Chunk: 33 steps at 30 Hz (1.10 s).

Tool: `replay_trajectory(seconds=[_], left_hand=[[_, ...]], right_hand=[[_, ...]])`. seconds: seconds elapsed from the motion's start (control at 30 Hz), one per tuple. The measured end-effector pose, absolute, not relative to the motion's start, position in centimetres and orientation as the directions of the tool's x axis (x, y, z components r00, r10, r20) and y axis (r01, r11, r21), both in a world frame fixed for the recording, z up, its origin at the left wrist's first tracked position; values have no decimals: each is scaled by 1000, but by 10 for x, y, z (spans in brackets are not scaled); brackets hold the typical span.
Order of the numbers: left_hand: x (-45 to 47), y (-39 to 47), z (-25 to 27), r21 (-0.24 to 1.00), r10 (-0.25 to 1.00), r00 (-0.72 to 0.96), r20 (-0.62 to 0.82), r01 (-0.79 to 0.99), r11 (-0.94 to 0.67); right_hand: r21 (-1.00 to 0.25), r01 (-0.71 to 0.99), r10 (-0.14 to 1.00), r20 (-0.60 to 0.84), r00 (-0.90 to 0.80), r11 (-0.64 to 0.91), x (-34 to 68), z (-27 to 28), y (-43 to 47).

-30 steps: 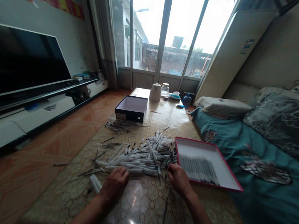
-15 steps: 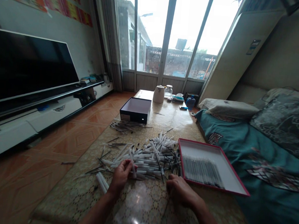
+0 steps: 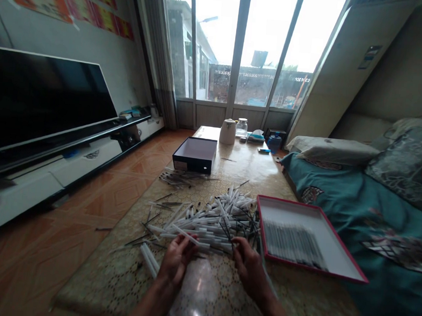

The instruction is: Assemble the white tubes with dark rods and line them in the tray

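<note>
My left hand (image 3: 177, 259) is closed on a slim white pen barrel (image 3: 184, 233), which tilts up toward the far left. My right hand (image 3: 249, 262) is pinched at the near edge of the pile around a thin dark pen refill (image 3: 229, 232). Just beyond both hands spreads a heap of white pen barrels (image 3: 206, 223) mixed with dark slender rods. Several loose white tubes (image 3: 149, 259) lie to the left of my left hand. A red-rimmed shallow box (image 3: 336, 229) on the right holds a row of assembled-looking pens (image 3: 295, 245).
A dark open box (image 3: 192, 165) stands farther back on the patterned table (image 3: 116, 276), with dark-tipped sticks (image 3: 182, 179) before it. A beige kettle (image 3: 227, 132), a glass jar (image 3: 241, 127) and a tissue pack (image 3: 256, 136) stand at the far end. A teal-covered couch (image 3: 324, 185) runs along the right.
The white barrel in my left hand has tipped from steep to slanting left. My right hand has lifted and turned its fingers toward the pile. The view has shifted slightly.
</note>
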<state>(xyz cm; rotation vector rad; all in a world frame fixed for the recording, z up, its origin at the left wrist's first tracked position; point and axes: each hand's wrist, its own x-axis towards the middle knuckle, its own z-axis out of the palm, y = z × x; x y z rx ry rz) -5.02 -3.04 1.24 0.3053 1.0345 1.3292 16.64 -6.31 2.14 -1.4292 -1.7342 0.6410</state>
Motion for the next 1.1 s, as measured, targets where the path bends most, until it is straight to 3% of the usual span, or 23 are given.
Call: replay_trajectory(seconds=[0.17, 0.4, 0.7, 0.9, 1.03, 1.1], left_hand=[[-53, -35, 11, 594, 850, -143, -507, -772, 225], [-47, -43, 9, 560, 844, -125, -521, -797, 228], [-39, -50, 19, 665, 870, -175, -460, -717, 208], [-20, -66, 20, 696, 915, -45, -400, -665, 272], [-8, -72, 12, 579, 888, -16, -459, -764, 285], [-10, -70, 10, 477, 845, -13, -534, -830, 289]], right_hand=[[-779, 533, 928, 370, -37, 331, 136, 21, -88], [-781, 536, 935, 350, -48, 320, 132, 21, -87], [-831, 484, 952, 307, -10, 273, 131, 20, -82], [-907, 373, 980, 198, -30, 195, 116, 19, -78], [-937, 327, 992, 110, -67, 126, 122, 24, -75], [-905, 420, 996, 90, 24, 71, 139, 23, -69]])
